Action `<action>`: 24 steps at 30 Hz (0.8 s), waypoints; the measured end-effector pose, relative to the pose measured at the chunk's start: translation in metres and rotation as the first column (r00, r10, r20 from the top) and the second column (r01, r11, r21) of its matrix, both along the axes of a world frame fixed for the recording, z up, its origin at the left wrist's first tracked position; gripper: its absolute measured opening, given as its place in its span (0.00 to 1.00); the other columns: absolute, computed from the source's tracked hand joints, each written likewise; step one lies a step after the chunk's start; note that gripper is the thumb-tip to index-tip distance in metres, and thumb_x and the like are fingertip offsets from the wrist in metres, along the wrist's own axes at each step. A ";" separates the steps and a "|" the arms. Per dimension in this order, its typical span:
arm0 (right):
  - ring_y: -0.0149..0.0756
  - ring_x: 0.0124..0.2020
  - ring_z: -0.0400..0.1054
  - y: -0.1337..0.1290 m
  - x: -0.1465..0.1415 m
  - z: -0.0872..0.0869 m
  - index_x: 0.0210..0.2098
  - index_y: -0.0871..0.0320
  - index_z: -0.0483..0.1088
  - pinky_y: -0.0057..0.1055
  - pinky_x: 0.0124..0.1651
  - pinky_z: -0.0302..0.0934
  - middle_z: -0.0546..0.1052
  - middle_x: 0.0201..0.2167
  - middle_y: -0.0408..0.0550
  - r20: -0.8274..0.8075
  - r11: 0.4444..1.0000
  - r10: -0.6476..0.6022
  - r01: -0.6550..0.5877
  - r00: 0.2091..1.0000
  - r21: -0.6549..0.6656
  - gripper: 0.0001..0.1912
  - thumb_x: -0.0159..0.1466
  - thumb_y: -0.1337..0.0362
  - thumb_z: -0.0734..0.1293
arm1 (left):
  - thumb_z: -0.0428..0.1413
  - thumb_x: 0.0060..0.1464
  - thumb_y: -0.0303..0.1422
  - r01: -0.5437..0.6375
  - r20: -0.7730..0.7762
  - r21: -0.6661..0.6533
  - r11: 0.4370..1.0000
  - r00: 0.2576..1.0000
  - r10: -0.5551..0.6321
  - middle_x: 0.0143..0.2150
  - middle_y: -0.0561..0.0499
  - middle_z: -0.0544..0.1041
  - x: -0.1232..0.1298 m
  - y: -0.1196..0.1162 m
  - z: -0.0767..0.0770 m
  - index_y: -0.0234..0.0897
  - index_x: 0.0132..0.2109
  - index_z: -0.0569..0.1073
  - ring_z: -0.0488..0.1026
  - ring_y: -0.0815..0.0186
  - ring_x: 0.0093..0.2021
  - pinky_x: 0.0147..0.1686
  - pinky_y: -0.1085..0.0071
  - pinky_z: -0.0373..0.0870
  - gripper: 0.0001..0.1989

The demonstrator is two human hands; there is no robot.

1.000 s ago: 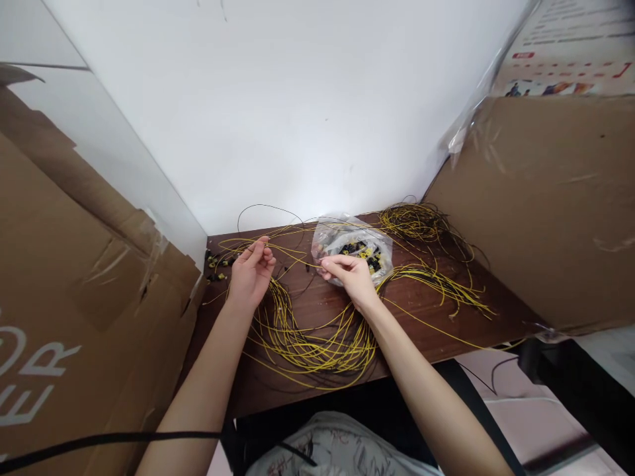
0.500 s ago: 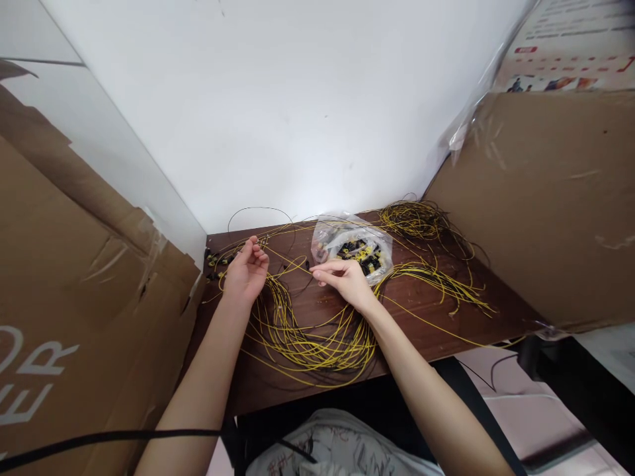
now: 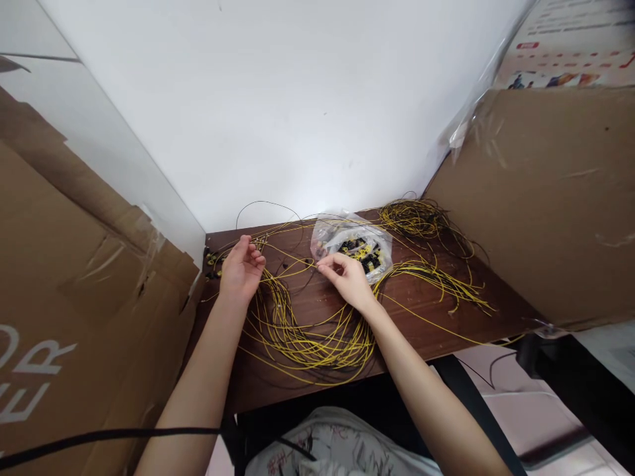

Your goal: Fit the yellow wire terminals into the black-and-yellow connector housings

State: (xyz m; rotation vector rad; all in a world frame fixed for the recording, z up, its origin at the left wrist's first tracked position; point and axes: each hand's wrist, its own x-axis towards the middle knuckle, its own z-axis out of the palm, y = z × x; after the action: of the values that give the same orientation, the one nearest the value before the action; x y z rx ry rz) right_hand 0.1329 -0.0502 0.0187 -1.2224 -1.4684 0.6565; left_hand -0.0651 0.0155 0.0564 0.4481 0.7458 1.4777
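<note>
My left hand [image 3: 243, 270] is palm up at the left of the brown table, with its fingers curled near thin wires; what it pinches is too small to make out. Right of it, my right hand [image 3: 344, 277] pinches a thin yellow wire [image 3: 296, 258] between thumb and fingertips. A curved bundle of yellow and black wires [image 3: 317, 350] lies below and between both hands. Just behind my right hand sits a clear plastic bag [image 3: 325, 233] of small black and yellow parts [image 3: 364, 254].
A coiled wire tangle [image 3: 411, 218] lies at the back right of the table [image 3: 421, 324]. Small black and yellow pieces [image 3: 212, 261] are at the left edge. Cardboard stands left [image 3: 89, 284] and right [image 3: 555, 198], with a white wall [image 3: 297, 119] behind.
My right hand has shifted slightly right and up with its fingertips on the wire. My left hand has moved a little left, and the black wire loop behind it has shifted right.
</note>
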 end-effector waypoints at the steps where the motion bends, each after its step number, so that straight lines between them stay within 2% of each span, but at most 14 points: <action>1: 0.31 0.29 0.66 0.001 0.001 0.000 0.30 0.60 0.73 0.27 0.31 0.59 0.75 0.28 0.46 -0.051 1.000 -0.015 0.014 0.999 -0.017 0.08 0.57 0.62 0.65 | 0.63 0.44 0.29 -0.002 -0.030 0.011 1.000 1.000 0.003 0.19 0.58 0.68 0.000 -0.001 0.001 0.32 0.30 0.70 0.62 0.78 0.17 0.17 0.82 0.59 0.08; 3: 0.30 0.25 0.66 0.002 0.001 0.000 0.30 0.60 0.71 0.26 0.28 0.60 0.74 0.24 0.45 -0.200 0.997 -0.027 0.013 0.979 -0.073 0.09 0.56 0.59 0.66 | 0.65 0.39 0.30 0.007 -0.105 0.061 0.998 0.994 -0.001 0.18 0.59 0.65 -0.001 -0.003 0.003 0.33 0.28 0.69 0.60 0.79 0.16 0.15 0.82 0.56 0.12; 5: 0.28 0.21 0.64 0.002 0.002 0.002 0.29 0.60 0.71 0.25 0.25 0.60 0.72 0.20 0.43 -0.389 0.989 -0.032 -0.026 0.920 -0.143 0.11 0.53 0.57 0.68 | 0.66 0.36 0.29 0.042 -0.225 0.150 0.988 0.974 -0.008 0.16 0.59 0.63 -0.002 -0.005 0.005 0.32 0.27 0.69 0.58 0.79 0.16 0.14 0.83 0.53 0.13; 8: 0.25 0.19 0.64 0.001 0.003 0.007 0.29 0.61 0.72 0.23 0.24 0.61 0.72 0.18 0.41 -0.637 0.975 -0.075 -0.078 0.767 -0.208 0.14 0.47 0.58 0.73 | 0.66 0.37 0.28 0.206 -0.386 0.239 0.949 0.917 -0.102 0.16 0.59 0.61 -0.007 -0.010 0.009 0.31 0.28 0.70 0.56 0.79 0.16 0.14 0.83 0.51 0.12; 10: 0.23 0.19 0.65 0.001 0.005 0.009 0.29 0.61 0.73 0.20 0.24 0.61 0.73 0.19 0.41 -0.744 0.972 -0.105 -0.092 0.660 -0.218 0.15 0.43 0.60 0.75 | 0.66 0.38 0.28 0.347 -0.379 0.248 0.905 0.894 -0.239 0.16 0.59 0.59 -0.011 -0.013 0.013 0.31 0.27 0.70 0.55 0.79 0.16 0.13 0.83 0.51 0.11; 13: 0.22 0.20 0.65 0.001 0.008 0.012 0.28 0.61 0.74 0.17 0.23 0.61 0.73 0.19 0.41 -0.836 0.973 -0.127 -0.099 0.534 -0.211 0.14 0.41 0.64 0.76 | 0.64 0.41 0.27 0.430 -0.209 0.287 0.856 0.900 -0.383 0.17 0.59 0.57 -0.017 -0.016 0.018 0.32 0.26 0.69 0.55 0.79 0.17 0.13 0.85 0.50 0.10; 15: 0.21 0.20 0.66 0.002 0.009 0.014 0.27 0.61 0.75 0.16 0.23 0.62 0.73 0.19 0.40 -0.867 0.973 -0.144 -0.091 0.476 -0.212 0.13 0.41 0.66 0.76 | 0.61 0.47 0.29 0.407 -0.050 0.292 0.866 0.910 -0.411 0.17 0.58 0.57 -0.020 -0.016 0.021 0.33 0.26 0.68 0.56 0.79 0.17 0.12 0.85 0.51 0.09; 19: 0.20 0.21 0.66 0.002 0.011 0.016 0.26 0.61 0.75 0.14 0.24 0.64 0.74 0.19 0.40 -0.890 0.971 -0.172 -0.081 0.423 -0.226 0.11 0.42 0.69 0.76 | 0.48 0.59 0.34 0.341 0.232 0.249 0.906 0.887 -0.398 0.17 0.56 0.59 -0.025 -0.011 0.019 0.32 0.27 0.66 0.58 0.78 0.17 0.13 0.84 0.56 0.14; 24: 0.21 0.21 0.67 0.002 0.010 0.016 0.27 0.61 0.75 0.14 0.24 0.64 0.75 0.20 0.41 -0.892 0.971 -0.182 -0.069 0.413 -0.230 0.09 0.44 0.71 0.75 | 0.42 0.61 0.29 0.278 0.426 0.094 0.956 0.857 -0.290 0.18 0.54 0.63 -0.028 -0.003 0.010 0.31 0.28 0.66 0.61 0.77 0.18 0.15 0.85 0.60 0.14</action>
State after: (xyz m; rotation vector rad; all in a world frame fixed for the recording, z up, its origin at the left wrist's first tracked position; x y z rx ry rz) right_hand 0.1434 -0.0483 0.0348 -0.7948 -0.3872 1.2344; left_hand -0.0926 0.0126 0.0664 0.2208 0.2839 1.2458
